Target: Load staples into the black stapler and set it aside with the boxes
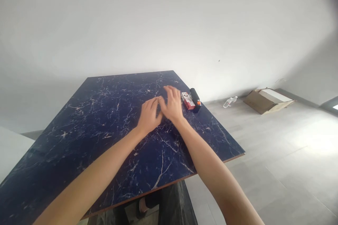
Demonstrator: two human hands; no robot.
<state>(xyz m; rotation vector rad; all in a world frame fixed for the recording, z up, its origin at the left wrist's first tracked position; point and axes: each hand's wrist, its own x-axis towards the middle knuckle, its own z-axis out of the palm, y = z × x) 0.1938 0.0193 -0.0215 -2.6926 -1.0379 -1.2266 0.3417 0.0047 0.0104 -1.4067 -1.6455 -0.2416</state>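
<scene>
Both hands are over the middle of a dark blue, white-veined marble-look tabletop point(87, 119). My left hand point(149, 114) has its fingers stretched out and its thumb apart, and nothing shows in it. Close against it on the right, my right hand point(172, 104) has its fingers bent forward and its thumb apart from them. The fingertips of the left hand meet or nearly meet the right thumb; I cannot tell which. Just right of my right hand lies a red and white box point(188, 101). Beside that box is a black cylinder with an orange part point(195, 98).
A grey-white wall point(132, 24) rises behind the table. On the floor point(277, 154) to the right are a crumpled clear plastic bottle point(229, 102) and a flattened cardboard box point(264, 102). The table's front edge point(148, 192) lies below my forearms.
</scene>
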